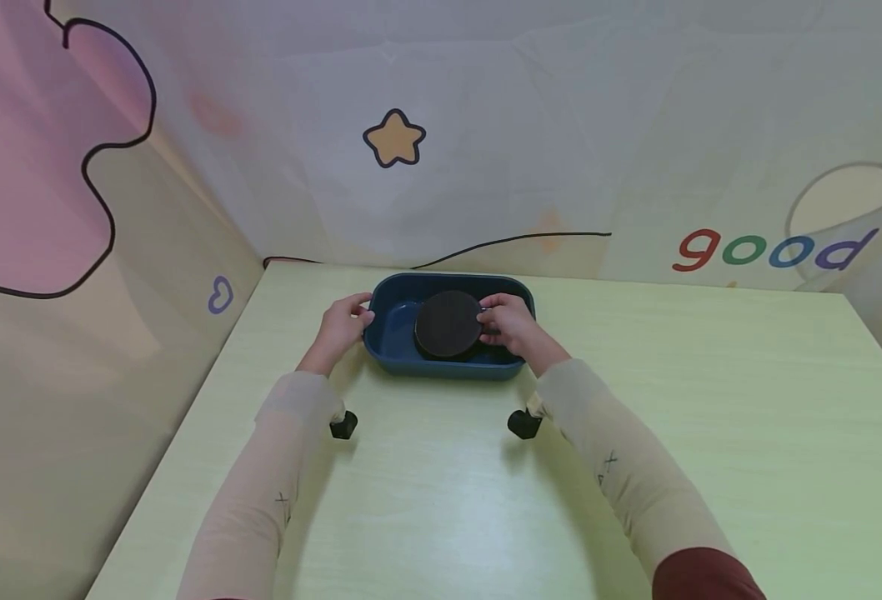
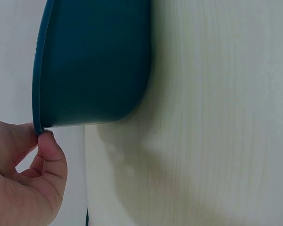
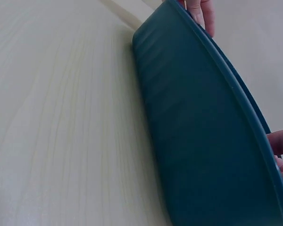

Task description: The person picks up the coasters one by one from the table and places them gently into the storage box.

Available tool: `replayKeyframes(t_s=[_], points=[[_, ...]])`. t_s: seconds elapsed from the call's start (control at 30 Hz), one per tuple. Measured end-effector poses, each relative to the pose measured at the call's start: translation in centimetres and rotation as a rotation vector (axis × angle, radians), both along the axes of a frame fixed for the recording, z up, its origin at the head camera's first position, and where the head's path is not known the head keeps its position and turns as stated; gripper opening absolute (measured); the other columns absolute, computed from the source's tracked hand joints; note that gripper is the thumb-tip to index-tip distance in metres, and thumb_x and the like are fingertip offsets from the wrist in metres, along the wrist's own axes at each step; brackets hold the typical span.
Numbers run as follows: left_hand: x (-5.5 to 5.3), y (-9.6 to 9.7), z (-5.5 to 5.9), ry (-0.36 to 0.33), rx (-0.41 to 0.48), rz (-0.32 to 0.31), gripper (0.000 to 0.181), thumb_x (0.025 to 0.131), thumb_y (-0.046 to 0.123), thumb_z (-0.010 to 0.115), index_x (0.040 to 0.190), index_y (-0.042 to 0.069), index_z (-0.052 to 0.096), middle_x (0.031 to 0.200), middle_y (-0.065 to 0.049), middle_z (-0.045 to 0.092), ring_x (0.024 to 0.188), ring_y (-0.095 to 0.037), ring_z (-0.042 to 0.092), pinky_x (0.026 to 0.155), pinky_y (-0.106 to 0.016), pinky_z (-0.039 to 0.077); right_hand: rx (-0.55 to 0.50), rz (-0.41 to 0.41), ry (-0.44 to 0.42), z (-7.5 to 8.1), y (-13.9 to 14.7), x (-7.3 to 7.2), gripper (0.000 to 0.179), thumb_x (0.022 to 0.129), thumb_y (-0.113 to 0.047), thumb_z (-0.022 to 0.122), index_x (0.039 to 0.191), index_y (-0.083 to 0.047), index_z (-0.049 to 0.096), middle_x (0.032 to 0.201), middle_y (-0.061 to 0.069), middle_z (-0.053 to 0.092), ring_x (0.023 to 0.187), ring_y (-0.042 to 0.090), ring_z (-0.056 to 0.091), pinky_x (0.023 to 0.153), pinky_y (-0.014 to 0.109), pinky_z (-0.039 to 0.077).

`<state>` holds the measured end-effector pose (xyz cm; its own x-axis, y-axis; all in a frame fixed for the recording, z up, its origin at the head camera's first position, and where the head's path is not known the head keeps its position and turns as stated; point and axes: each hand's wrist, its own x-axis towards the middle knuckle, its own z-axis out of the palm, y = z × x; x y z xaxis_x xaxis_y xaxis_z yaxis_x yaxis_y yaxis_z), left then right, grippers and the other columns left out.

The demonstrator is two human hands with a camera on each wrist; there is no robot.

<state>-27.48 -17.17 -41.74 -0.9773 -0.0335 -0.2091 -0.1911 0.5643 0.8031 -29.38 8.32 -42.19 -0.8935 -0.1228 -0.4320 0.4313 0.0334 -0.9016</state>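
Note:
A dark blue rectangular basin (image 1: 452,369) with rounded corners stands on the table near the back wall. My left hand (image 1: 339,329) pinches its rim at the left end, thumb and fingers on either side, as the left wrist view also shows. Inside the basin, right of its middle, is a black round flat-topped object (image 1: 447,325). The fingers of my right hand (image 1: 514,323) reach over the basin and pinch this object at its right edge. In the right wrist view the basin wall (image 3: 203,132) hides the round object, and only some fingertips show past the rim.
The pale green wood-grain table (image 1: 426,500) runs up to a printed backdrop (image 1: 501,125) behind the basin. Another backdrop panel (image 1: 111,375) borders the table on the left. Small black devices (image 1: 343,425) hang under both wrists.

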Motion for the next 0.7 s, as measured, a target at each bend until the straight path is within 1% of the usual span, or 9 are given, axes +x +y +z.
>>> replayKeyframes(t_s=[0.2,0.23,0.33,0.5,0.6,0.7], points=[[-0.2,0.0,0.0,-0.009,-0.001,0.004,0.042,0.092,0.011,0.046,0.133,0.012,0.04,0.106,-0.013,0.05,0.083,-0.02,0.049,0.072,-0.025,0.051,0.077,-0.015,0.003,-0.2,-0.2,-0.1,0.023,0.084,0.002,0.049,0.107,-0.001,0.047,0.07,0.002,0.048,0.053,0.01,0.049,0.048,0.021,0.046],[-0.2,0.0,-0.1,-0.01,-0.002,0.005,0.042,0.092,0.011,0.046,0.133,0.012,0.04,0.106,-0.013,0.049,0.083,-0.02,0.049,0.072,-0.025,0.051,0.086,-0.018,0.006,-0.2,-0.2,-0.2,0.022,0.084,0.002,0.05,0.106,-0.001,0.048,0.07,0.002,0.048,0.053,0.01,0.049,0.048,0.021,0.046],[-0.1,0.0,0.0,-0.012,0.0,0.006,0.042,0.092,0.011,0.046,0.133,0.012,0.04,0.106,-0.013,0.049,0.083,-0.02,0.049,0.073,-0.026,0.051,0.124,-0.026,0.013,-0.5,-0.3,-0.4,0.025,0.084,0.002,0.05,0.109,0.0,0.048,0.074,0.003,0.048,0.053,0.01,0.049,0.047,0.02,0.045],[0.1,0.1,0.1,-0.01,-0.002,0.005,0.041,0.092,0.011,0.046,0.133,0.012,0.041,0.105,-0.013,0.05,0.081,-0.019,0.049,0.07,-0.024,0.05,0.191,-0.034,0.024,-0.9,-0.4,-0.6,0.027,0.084,0.001,0.05,0.111,0.001,0.049,0.081,0.004,0.048,0.057,0.012,0.05,0.047,0.02,0.045],[0.1,0.1,0.2,-0.007,-0.002,0.006,0.041,0.092,0.011,0.046,0.132,0.012,0.041,0.105,-0.013,0.05,0.081,-0.019,0.049,0.069,-0.024,0.05,0.222,-0.03,0.034,-1.0,-0.5,-0.7,0.027,0.084,0.001,0.05,0.112,0.001,0.05,0.082,0.004,0.049,0.058,0.012,0.05,0.049,0.021,0.045],[0.1,0.1,0.2,-0.009,-0.001,0.008,0.041,0.092,0.011,0.046,0.133,0.012,0.041,0.106,-0.014,0.049,0.082,-0.019,0.049,0.072,-0.026,0.051,0.239,-0.03,0.041,-1.1,-0.5,-0.7,0.027,0.084,0.001,0.05,0.111,0.001,0.05,0.082,0.004,0.048,0.059,0.012,0.049,0.05,0.023,0.045]])
